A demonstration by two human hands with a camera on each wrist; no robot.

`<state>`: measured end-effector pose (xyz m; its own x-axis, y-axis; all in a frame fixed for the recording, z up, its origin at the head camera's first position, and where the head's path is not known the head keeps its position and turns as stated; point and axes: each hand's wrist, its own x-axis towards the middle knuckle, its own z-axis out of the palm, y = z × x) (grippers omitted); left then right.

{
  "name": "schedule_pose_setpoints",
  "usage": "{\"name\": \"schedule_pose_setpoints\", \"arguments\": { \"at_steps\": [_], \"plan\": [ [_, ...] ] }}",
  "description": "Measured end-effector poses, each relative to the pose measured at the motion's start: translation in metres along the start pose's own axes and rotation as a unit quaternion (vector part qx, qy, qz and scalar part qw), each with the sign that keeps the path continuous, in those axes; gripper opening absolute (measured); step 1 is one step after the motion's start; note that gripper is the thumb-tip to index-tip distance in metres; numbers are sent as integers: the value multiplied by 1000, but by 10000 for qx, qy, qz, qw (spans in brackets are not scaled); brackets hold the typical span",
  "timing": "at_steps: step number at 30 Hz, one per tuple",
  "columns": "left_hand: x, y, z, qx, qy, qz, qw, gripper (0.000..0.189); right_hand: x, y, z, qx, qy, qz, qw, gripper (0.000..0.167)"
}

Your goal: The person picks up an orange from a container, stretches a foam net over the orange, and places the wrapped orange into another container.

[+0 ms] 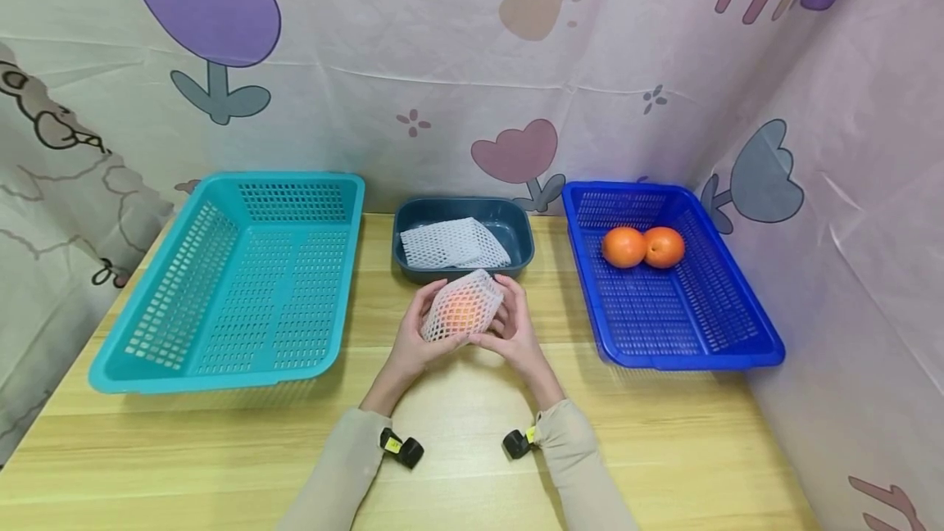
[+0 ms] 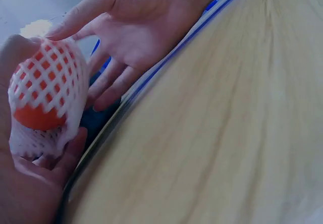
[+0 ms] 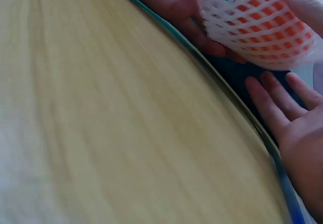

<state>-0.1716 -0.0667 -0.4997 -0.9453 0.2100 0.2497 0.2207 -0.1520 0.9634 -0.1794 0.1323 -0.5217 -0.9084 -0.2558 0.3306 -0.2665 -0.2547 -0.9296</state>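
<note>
In the head view, an orange (image 1: 462,311) sits inside a white foam net sleeve (image 1: 483,283), held up in front of the small dark bin. My left hand (image 1: 415,340) grips the wrapped fruit from the left, thumb on the near side and fingers around it. From the other side, my right hand (image 1: 519,336) pinches the sleeve with thumb and forefinger; its other fingers (image 3: 270,95) spread away from the fruit. The left wrist view shows bare orange skin below the mesh. Flattened foam nets (image 1: 442,244) lie in the dark bin (image 1: 522,232).
A turquoise basket (image 1: 283,269) stands on the left of the wooden table (image 1: 457,465). On the right, a blue basket (image 1: 642,326) has two oranges (image 1: 624,247) at its back. A printed cloth (image 1: 442,47) hangs behind, and another side of it runs along the right.
</note>
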Motion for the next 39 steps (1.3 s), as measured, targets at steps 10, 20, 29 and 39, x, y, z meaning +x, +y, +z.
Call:
{"name": "schedule_pose_setpoints", "arguments": {
  "at_steps": [10, 20, 29, 39],
  "plan": [
    [1, -8, -1, 18, 184, 160, 9997, 82, -1, 0, 1, 154, 147, 45, 9998, 70],
    [3, -24, -4, -452, 26, 359, 9983, 81, -1, 0, 1, 227, 440, 10, 9988, 55],
    [3, -21, -3, -546, -73, 149, 9984, 88, -1, 0, 1, 242, 458, -32, 9987, 52],
    [2, -23, -4, -667, 55, 342, 9972, 79, -1, -2, 3, 309, 469, 179, 9983, 68]
  ]
}}
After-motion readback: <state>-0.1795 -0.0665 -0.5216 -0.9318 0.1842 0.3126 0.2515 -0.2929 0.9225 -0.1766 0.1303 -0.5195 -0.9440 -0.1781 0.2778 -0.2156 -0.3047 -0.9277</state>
